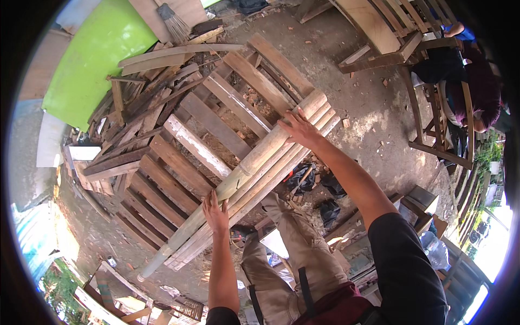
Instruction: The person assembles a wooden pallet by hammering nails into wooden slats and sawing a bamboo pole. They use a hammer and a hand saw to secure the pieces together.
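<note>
A long, pale round pole (pixel 246 165), bamboo-like, lies diagonally across the near ends of a row of wooden slats (pixel 197 145). My left hand (pixel 216 215) bends its fingers over the lower left part of this pole. Farther up, near its right end, my right hand (pixel 299 130) has its fingers curved across the top. Both palms' undersides are hidden. Right alongside the pole, on my side, run narrower light timbers (pixel 287 162), lengthwise with it. Some slats are brown and two carry worn white paint.
Scrap timber (pixel 135 116) is heaped beyond the slats, beside a bright green panel (pixel 97 59) and a broom (pixel 173 24). Black plastic bags (pixel 329 211) lie near my legs. At the right, another person (pixel 479 92) bends by wooden frames (pixel 439 124).
</note>
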A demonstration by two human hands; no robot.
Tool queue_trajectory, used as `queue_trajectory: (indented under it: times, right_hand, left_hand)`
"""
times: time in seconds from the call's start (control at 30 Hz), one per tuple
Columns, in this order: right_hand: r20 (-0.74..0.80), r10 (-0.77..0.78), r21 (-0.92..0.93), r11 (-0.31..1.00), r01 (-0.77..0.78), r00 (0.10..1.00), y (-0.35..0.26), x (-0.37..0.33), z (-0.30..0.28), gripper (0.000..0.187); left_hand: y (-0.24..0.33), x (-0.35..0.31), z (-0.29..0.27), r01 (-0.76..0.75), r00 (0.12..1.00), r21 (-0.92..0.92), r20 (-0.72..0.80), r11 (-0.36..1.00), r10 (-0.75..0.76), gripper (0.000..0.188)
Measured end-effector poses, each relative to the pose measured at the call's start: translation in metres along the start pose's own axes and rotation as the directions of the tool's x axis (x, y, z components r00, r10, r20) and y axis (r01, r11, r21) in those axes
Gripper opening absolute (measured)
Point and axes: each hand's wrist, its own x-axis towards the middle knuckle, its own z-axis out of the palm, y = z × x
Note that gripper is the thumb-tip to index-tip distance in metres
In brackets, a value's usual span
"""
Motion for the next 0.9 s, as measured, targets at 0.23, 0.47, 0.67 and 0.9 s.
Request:
queue_trajectory:
  times: [0.23, 0.47, 0.67, 0.9]
  right_hand:
    - [0.046, 0.011, 0.057, 0.998, -0.014, 0.999, 0.000, 0.001, -0.002, 0.087]
    - [0.065, 0.016, 0.068, 0.997, -0.021, 0.998, 0.000, 0.000, -0.007, 0.088]
    - [0.083, 0.081, -0.013, 0.997, -0.080, 0.993, -0.049, 0.000, -0.017, 0.090]
    - [0.057, -0.093, 0.210, 0.975, 0.079, 0.994, -0.212, -0.014, 0.022, 0.082]
  left_hand:
    - [0.009, 0.007, -0.006, -0.015, 0.997, 0.076, 0.071, 0.997, 0.009, 0.067]
    - [0.014, 0.004, -0.003, -0.039, 0.999, 0.206, 0.035, 0.978, 0.032, 0.069]
    - [0.017, 0.005, 0.000, 0.012, 0.999, 0.176, 0.037, 0.984, -0.019, 0.073]
    - [0.025, 0.007, -0.012, 0.064, 0.997, -0.022, -0.044, 0.998, -0.065, 0.071]
